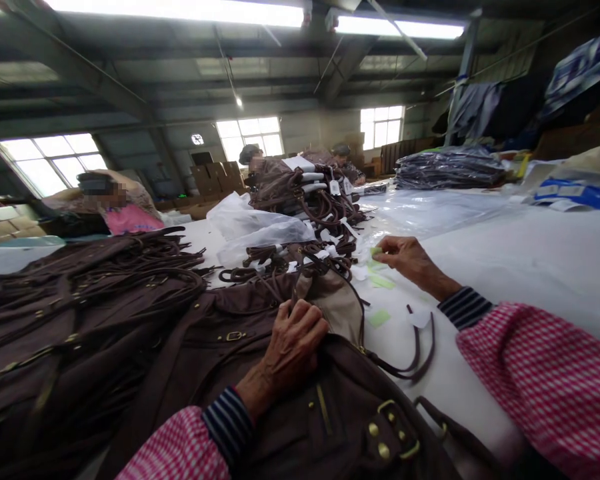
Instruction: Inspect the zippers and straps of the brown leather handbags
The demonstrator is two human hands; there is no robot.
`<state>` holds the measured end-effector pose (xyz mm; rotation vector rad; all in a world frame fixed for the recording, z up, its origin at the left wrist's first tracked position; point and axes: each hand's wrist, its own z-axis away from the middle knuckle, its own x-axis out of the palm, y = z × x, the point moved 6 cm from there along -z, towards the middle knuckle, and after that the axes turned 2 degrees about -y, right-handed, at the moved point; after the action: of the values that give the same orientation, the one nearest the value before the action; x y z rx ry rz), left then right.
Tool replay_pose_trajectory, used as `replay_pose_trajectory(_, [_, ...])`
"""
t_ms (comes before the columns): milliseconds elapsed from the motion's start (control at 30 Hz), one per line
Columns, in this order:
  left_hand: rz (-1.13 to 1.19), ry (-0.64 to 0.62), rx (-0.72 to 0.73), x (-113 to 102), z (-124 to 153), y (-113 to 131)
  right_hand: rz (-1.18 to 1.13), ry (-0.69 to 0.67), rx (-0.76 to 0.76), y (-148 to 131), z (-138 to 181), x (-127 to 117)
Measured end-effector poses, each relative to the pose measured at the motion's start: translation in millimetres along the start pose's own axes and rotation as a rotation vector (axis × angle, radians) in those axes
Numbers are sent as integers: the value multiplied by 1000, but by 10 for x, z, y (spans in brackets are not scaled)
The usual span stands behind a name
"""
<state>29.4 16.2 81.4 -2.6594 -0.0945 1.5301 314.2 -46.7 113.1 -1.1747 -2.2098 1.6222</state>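
Observation:
A dark brown handbag point(260, 400) with brass buckles and a zip lies in front of me, its mouth open and a beige lining point(345, 303) showing. My left hand point(293, 340) is closed on the bag at the edge of that opening; its fingertips are partly hidden. Beyond the bag to the right, my right hand point(405, 260) pinches a light green paper slip point(377, 253) just over the white table point(480, 267). More green slips point(380, 318) lie on the table nearby. A thin brown strap point(420, 360) with a white tag curves beside the bag.
Other brown bags point(80, 313) are piled at left. Bundled straps point(300, 257) and a white plastic sheet point(255, 220) lie ahead, before a tall heap of tagged bags point(290, 190). Plastic-wrapped goods point(447, 167) stand at the back right. A person in pink point(130, 217) is across the table.

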Motion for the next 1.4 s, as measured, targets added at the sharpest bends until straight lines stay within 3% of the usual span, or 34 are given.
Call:
replay_pose_trajectory(133, [0,-20,-14,20,6,-2,-52,-54,20,-45,14,148])
replay_pose_trajectory(367, [1,-3,-10,21,17,-14,-157,-12,91,-88,28,108])
replay_pose_trajectory(567, [-20,0,-2,8,16,-4,-263,-59,169,-87,97,164])
replay_pose_trajectory(700, [-42,-10,-8,13,15,-2,-324,-84,153,-242,138,235])
replay_pose_trajectory(800, [-56,-8,-11,12,19,-4,-346,-180,168,-383,208,408])
replay_pose_trajectory(1000, [-42,21,8,-40,5,5,-187,-551,245,-365,517,1048])
replay_pose_trajectory(1267, [0,31,-1,-66,-23,-10,-83,-744,245,-187,638,1406])
replay_pose_trajectory(1400, [-4,35,7,-67,-29,-26,-87,-691,261,-135,613,1459])
